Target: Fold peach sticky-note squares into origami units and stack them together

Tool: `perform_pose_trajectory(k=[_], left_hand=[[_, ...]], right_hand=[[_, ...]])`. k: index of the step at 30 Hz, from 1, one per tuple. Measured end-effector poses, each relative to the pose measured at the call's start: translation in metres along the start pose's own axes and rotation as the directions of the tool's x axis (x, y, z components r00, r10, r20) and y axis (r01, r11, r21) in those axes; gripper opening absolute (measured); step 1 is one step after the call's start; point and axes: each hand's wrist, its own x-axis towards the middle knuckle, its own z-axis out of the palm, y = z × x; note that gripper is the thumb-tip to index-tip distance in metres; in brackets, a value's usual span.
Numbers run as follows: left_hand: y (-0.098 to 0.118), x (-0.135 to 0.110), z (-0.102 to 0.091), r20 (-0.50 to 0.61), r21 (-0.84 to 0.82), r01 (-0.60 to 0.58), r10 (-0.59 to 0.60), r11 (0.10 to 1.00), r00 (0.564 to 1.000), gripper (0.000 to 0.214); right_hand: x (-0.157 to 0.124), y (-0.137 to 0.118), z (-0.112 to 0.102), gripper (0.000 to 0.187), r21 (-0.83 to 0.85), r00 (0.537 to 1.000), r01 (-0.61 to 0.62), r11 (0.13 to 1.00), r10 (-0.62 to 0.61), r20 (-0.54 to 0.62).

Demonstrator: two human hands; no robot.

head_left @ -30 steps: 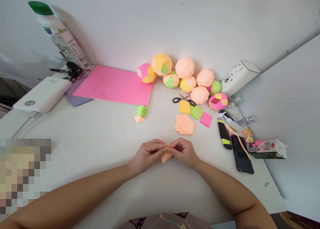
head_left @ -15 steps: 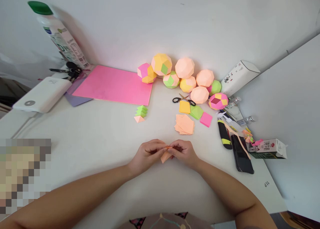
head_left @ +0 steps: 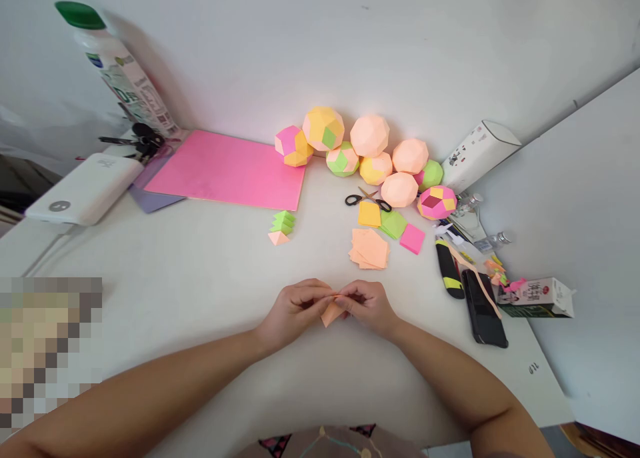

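Between my fingertips is a small orange paper square (head_left: 330,313), partly folded, one corner pointing down toward me. My left hand (head_left: 299,309) pinches its left side, and my right hand (head_left: 369,305) pinches the right side, thumbs almost touching. The fingers cover most of its upper edge. Just beyond my hands lies a loose stack of peach paper squares (head_left: 370,249). Behind that are yellow (head_left: 369,214), green (head_left: 393,225) and pink paper squares (head_left: 413,239). Folded green paper pieces (head_left: 283,222) stand to the left, with a folded peach piece (head_left: 279,238) in front.
Several faceted paper balls (head_left: 370,136) line the wall, with scissors (head_left: 369,199) before them. A pink sheet (head_left: 230,171), a white power bank (head_left: 85,188) and a bottle (head_left: 125,71) are left. To the right are a utility knife (head_left: 449,269), a phone (head_left: 484,311) and a carton (head_left: 537,298).
Both hands stay in nearly the same place. The upper fold of the orange paper has tilted slightly between my fingertips; nothing else has visibly moved.
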Motion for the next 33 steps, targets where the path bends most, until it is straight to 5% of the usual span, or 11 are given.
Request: perform_pose_trajectory(k=[8, 16, 25, 33], left_hand=[[0.0034, 0.0001, 0.0006, 0.006, 0.013, -0.006, 0.006, 1.0, 1.0, 0.018], [0.0068, -0.0035, 0.0036, 0.035, -0.041, 0.174, -0.173, 0.984, 0.984, 0.02], [0.0065, -0.0021, 0.0011, 0.004, 0.086, 0.059, -0.06, 0.995, 0.998, 0.023], [0.0088, -0.004, 0.0042, -0.029, 0.015, 0.195, -0.194, 0.981, 0.98, 0.034]], right_hand=[[-0.0009, -0.0014, -0.0001, 0.019, -0.032, 1.0, 0.016, 0.999, -0.016, -0.006], [-0.002, 0.0023, -0.0007, 0.02, -0.112, 0.997, 0.075, 0.991, -0.076, -0.003], [0.0001, 0.0, -0.0015, 0.021, -0.189, 0.991, 0.122, 0.974, -0.109, 0.079], [-0.003, 0.0025, -0.003, 0.02, -0.173, 0.99, 0.121, 0.977, -0.106, 0.097]])
